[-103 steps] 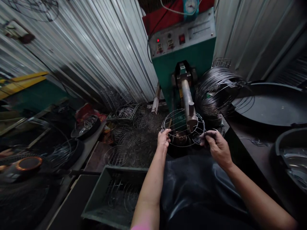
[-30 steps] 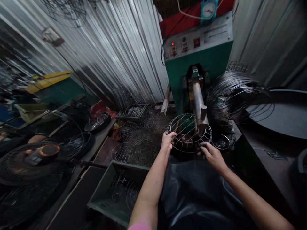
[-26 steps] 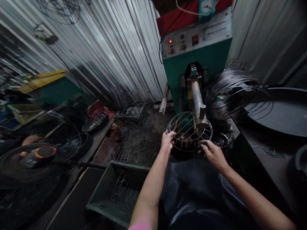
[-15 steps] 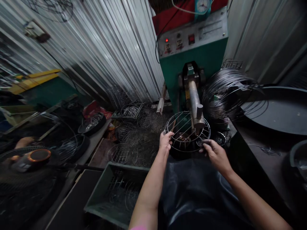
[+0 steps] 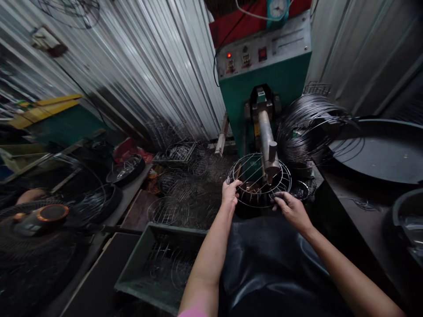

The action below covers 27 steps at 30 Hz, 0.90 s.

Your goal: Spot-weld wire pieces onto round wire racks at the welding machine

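A round wire rack [image 5: 248,169] lies flat under the metal arm [image 5: 266,141] of a green machine [image 5: 264,83]. My left hand [image 5: 229,193] grips the rack's left rim. At the near right rim, my right hand [image 5: 288,208] pinches the rack's wire between its fingers. The arm's tip presses down near the rack's right side. A dark apron [image 5: 274,259] covers my lap below the hands.
A large coil of wire [image 5: 307,125] hangs right of the machine. A green crate [image 5: 158,264] with wire racks sits low left. More racks [image 5: 178,185] litter the floor, and a fan [image 5: 42,220] stands at far left. A dark round pan [image 5: 383,149] lies right.
Both hands stay on the rack's rim throughout. My right hand has shifted slightly along the near right edge, and the rack has turned a little under the arm. The camera has swayed sideways.
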### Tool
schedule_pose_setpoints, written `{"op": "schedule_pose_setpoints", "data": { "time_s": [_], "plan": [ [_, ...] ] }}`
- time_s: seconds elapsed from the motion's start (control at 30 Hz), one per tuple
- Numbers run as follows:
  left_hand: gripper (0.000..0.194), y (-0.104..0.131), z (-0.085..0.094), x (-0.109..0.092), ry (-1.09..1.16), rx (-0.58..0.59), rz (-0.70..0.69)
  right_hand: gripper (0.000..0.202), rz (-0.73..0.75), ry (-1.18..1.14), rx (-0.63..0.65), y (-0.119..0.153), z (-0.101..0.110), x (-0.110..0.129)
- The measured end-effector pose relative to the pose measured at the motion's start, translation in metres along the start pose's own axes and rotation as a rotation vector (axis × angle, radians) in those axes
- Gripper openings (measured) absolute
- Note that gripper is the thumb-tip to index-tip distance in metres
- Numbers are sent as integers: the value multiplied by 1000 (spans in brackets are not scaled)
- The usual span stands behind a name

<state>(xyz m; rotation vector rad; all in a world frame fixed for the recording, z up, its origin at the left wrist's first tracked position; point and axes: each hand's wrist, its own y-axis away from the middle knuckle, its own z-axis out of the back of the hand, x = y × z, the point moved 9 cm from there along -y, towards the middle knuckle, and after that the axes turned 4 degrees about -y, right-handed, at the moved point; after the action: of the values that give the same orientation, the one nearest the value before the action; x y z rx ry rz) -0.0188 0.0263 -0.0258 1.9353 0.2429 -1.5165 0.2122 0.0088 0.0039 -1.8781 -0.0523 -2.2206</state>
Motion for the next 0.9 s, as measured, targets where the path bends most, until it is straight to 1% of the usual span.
{"op": "schedule_pose_setpoints", "data": {
  "time_s": [0.2, 0.43, 0.6, 0.77, 0.83, 0.9],
  "plan": [
    [28, -6, -7, -3, 7, 29, -17, 30, -14, -38, 17, -7, 2, -3],
    [26, -11, -5, -4, -14, 1, -2, 29, -5, -30, 21, -16, 0, -3],
    [24, -14, -7, -3, -9, -4, 35, 28, -40, -40, 8, -22, -1, -5],
    [24, -16, -7, 4, -10, -17, 93, 30, -128, -201, -36, -18, -2, -14],
    [24, -16, -7, 6, -5, -18, 102, 33, -128, -263, -98, -9, 6, -21],
    [24, -16, -7, 7, -2, -20, 109, 37, -147, -309, -188, 4, 20, -33]
  ]
}}
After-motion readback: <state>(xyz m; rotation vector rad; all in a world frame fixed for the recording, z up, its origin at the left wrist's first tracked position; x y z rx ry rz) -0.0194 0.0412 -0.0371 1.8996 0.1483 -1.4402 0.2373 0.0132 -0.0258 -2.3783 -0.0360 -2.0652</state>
